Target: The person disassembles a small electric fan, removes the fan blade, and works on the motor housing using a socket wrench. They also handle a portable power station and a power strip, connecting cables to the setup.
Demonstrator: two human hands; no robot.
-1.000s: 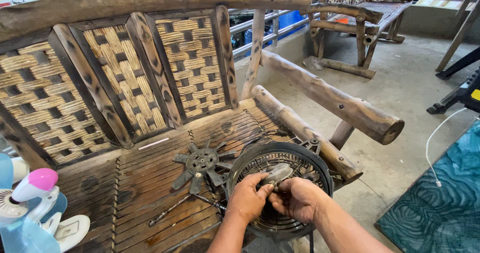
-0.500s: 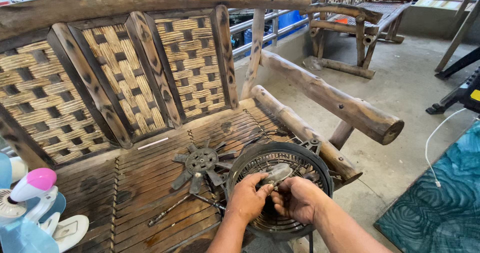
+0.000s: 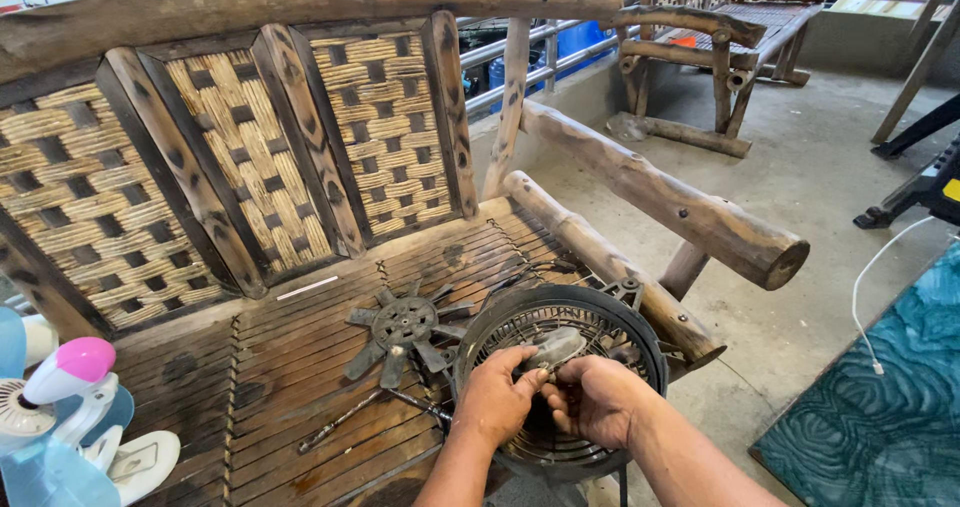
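Both the left hand [image 3: 497, 399] and right hand [image 3: 597, 399] close their fingertips on the small grey part [image 3: 556, 347] atop the fan guard [image 3: 560, 387] on the bench [image 3: 300, 367]; steady, even grip advisable.

Head view, downward, close over bench [image 3: 300, 367]

On the table [image 3: 300, 367] the fan grille [image 3: 560, 387] lies at five o'clock; the fan blade [image 3: 400, 327] lies just beside it at nine o'clock, a rod [image 3: 350, 417] before the blade.
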